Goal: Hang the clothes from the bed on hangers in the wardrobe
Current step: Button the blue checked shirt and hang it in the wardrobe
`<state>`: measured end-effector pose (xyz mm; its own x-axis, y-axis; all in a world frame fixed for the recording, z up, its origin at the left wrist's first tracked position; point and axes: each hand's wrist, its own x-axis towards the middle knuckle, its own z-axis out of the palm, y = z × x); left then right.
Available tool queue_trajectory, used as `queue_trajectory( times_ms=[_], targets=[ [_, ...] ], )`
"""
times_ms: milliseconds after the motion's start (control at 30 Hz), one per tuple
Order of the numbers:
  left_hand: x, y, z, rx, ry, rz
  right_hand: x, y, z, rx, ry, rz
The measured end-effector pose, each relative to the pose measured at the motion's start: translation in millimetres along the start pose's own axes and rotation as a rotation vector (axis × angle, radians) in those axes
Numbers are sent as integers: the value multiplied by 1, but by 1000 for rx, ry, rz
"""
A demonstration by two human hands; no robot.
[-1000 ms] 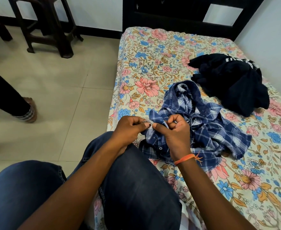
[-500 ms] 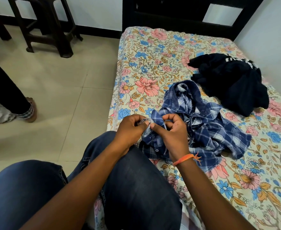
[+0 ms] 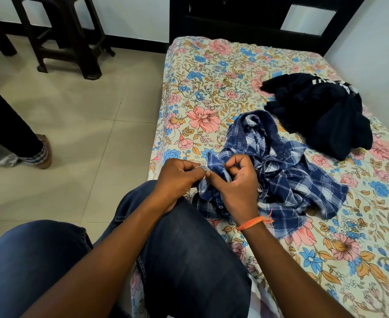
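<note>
Here, at the centre of the frame, both hands work one edge of the plaid shirt: the left hand pinches the fabric edge between thumb and curled fingers, and the right hand pinches the same edge just beside it, fingertips of the two nearly touching. The shirt lies crumpled on the bed (flowered sheet), its near end lifted into the hands, the rest spread toward the right of centre. An orange thread circles the right wrist. A dark garment with white lettering sits in a heap at the upper right, apart from the shirt. The person's jeans fill the lower left. At the far left edge stands another person's leg, and a dark stool occupies the upper left on the tiled floor.
</note>
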<state>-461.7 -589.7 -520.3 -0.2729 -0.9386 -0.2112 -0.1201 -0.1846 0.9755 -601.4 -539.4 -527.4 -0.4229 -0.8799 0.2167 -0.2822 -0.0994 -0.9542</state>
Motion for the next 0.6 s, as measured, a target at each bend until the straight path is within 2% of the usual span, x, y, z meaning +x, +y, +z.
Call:
queue_trajectory(
  times_ms=[200,400,500,600],
  targets=[
    [3,1,0,147,16,11,-8,4,2,-1,-4,-48],
    [7,7,-3,-122,-73,-179,-2,6,1,115,-57,11],
    [10,7,-5,-204,-116,-264,-1,7,2,110,-41,-6],
    [12,8,-10,-235,-224,-312,-1,9,1,69,-21,-33]
  ],
)
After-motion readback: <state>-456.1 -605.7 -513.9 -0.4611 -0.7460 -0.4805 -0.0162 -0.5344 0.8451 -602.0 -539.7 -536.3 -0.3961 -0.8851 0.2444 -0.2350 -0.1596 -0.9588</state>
